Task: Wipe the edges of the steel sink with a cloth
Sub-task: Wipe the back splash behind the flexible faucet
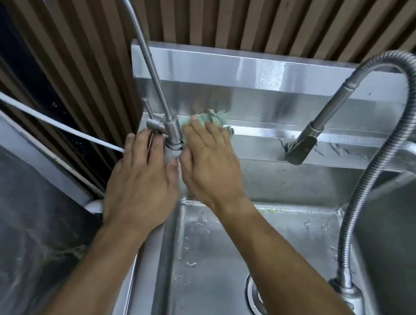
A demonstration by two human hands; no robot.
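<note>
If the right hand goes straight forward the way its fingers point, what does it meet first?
Probably the steel backsplash. The right hand presses the green cloth on the rear ledge, fingers pointing at that wall; depth is unclear.

Sink (309,150) glossy wet steel; cloth (213,118) frayed green fabric.

Green cloth (213,117), seemingly bunched, lies on wet steel sink's (271,139) back ledge.

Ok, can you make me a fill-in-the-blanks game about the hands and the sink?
1. The right hand presses a ____ cloth on the sink's back ledge.
2. The left hand rests beside the thin tap at the sink's back ____ corner.
3. The bendy hose tap is made of ____.

Missing words: green; left; metal
</note>
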